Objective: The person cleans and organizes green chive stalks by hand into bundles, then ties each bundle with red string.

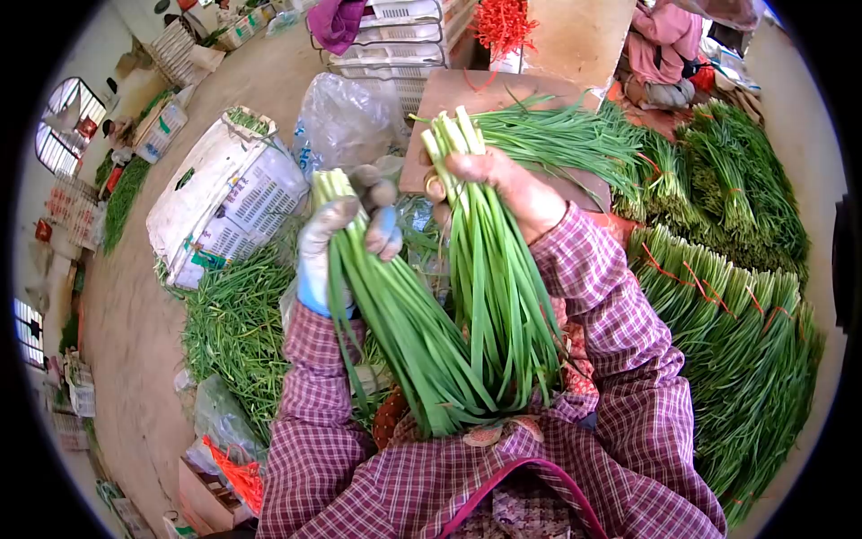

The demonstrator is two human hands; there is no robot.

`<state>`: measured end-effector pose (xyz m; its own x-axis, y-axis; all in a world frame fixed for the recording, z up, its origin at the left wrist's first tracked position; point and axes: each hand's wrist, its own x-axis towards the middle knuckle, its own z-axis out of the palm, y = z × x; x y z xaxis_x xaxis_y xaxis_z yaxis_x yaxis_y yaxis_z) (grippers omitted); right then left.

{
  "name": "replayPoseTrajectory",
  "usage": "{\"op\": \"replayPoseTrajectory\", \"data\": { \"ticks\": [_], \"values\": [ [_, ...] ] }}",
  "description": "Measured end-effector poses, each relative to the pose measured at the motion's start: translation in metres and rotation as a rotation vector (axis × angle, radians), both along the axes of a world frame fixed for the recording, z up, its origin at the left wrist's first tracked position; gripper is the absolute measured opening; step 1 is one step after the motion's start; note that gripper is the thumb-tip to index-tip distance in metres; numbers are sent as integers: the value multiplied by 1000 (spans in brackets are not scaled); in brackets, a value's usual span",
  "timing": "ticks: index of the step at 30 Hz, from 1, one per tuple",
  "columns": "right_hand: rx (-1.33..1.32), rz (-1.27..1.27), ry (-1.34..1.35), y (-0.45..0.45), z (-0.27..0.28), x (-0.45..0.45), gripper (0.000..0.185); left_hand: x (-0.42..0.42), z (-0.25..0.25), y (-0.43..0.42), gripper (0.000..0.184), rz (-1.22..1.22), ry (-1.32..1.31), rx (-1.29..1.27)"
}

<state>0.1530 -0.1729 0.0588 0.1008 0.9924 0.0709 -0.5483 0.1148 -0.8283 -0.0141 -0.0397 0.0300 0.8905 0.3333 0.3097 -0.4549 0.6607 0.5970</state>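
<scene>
My left hand (352, 220), in a grey and blue work glove, is closed around a bunch of garlic chives (404, 314) just below its pale cut ends. My right hand (507, 184), bare, grips a second bunch of garlic chives (498, 278), its whitish stems pointing up and away. The leaves of both bunches hang toward my lap, where their tips come together. Beyond my right hand, more loose chives (557, 135) lie across a brown board (422, 162).
Tied chive bundles (727, 359) are stacked at the right. Loose greens (238, 328) pile on the floor at left, beside a white crate (229, 198). Red ties (503, 27) hang at the back near stacked crates (391, 54). Another person (664, 49) sits at the upper right.
</scene>
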Motion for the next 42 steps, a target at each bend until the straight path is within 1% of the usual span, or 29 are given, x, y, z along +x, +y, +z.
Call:
{"op": "replayPoseTrajectory", "data": {
  "ticks": [1, 3, 4, 5, 7, 8, 9, 10, 11, 14, 17, 19, 20, 21, 23, 24, 26, 27, 28, 29, 31, 32, 33, 35, 37, 39, 40, 41, 42],
  "values": [
    [34, 22, 36, 1, -1, -8, 30, -1, 5, -10, 36, 93, 134, -46],
    [-26, 68, 36, 2, -10, -19, 30, -6, -20, -4, 33, 142, 285, -82],
    [-31, 50, 11, 5, -16, -25, 30, -9, -30, 3, 35, 150, 299, -47],
    [-36, 32, -13, 9, -23, -30, 31, -13, -40, 5, 37, 66, 275, -99],
    [-80, -22, -41, 9, -31, -34, 34, -17, -54, 8, 40, 232, 342, -241],
    [-107, -45, -58, 8, -35, -34, 36, -20, -59, 10, 40, 236, 345, -242],
    [-136, -70, -76, 8, -40, -35, 38, -21, -56, 8, 33, 223, 341, -221],
    [-67, -77, -66, 11, -45, -42, 41, -22, -53, 4, 26, 208, 338, -201],
    [-96, -44, -105, 9, -48, -44, 42, -21, -49, -2, 31, 199, 336, -157],
    [-82, 17, -197, 10, -52, -41, 44, -19, -63, 3, 36, 64, 194, -192],
    [-117, 69, -318, 11, -54, -39, 50, -21, -61, -1, 39, 101, 203, 43],
    [-78, 24, -359, 11, -56, -41, 56, -19, -59, -5, 39, 41, 367, -162],
    [-83, 18, -397, 10, -59, -40, 67, -18, -60, -5, 39, 46, 335, -136],
    [-85, 16, -396, 6, -64, -38, 67, -16, -61, -6, 39, 43, 336, -137],
    [-57, -152, -779, -6, -80, -39, 75, -15, -62, -6, 39, 118, 390, -165],
    [-40, -269, -928, -13, -89, -42, 81, -19, -65, -4, 42, 53, 362, -163],
    [-116, -239, -936, -33, -78, -42, 76, -17, -59, -9, 47, 62, 348, -141],
    [-190, -213, -945, -40, -74, -40, 72, -15, -57, -12, 52, 68, 330, -114],
    [-172, -162, -993, -40, -76, -35, 63, -13, -61, -14, 62, 49, 279, -82],
    [-174, -168, -993, -38, -81, -35, 63, -11, -61, -13, 62, 43, 279, -81],
    [-60, -99, -759, -32, -88, -35, 59, -7, -58, -11, 71, -125, 151, -49],
    [-130, -14, -644, -33, -89, -33, 59, -6, -56, -15, 78, -92, 140, -41],
    [-129, -13, -643, -31, -89, -30, 59, -6, -59, -13, 78, -90, 141, -40],
    [-240, 138, -559, -28, -90, -23, 58, -3, -69, -8, 77, -193, 67, -58],
    [-233, 106, -501, -29, -96, -28, 60, -4, -69, -11, 66, -176, 30, -30],
    [-94, -89, -828, -29, -94, -30, 62, -3, -74, -10, 62, -120, 17, -54],
    [-161, -112, -1114, -35, -79, -23, 63, -5, -74, -9, 62, -119, 19, -55],
    [-102, -338, -1250, -38, -79, -24, 54, -7, -72, -8, 60, -128, 43, -58],
    [-45, -460, -1294, -40, -73, -24, 47, -8, -69, -9, 59, -137, 65, -62]
  ]
}}
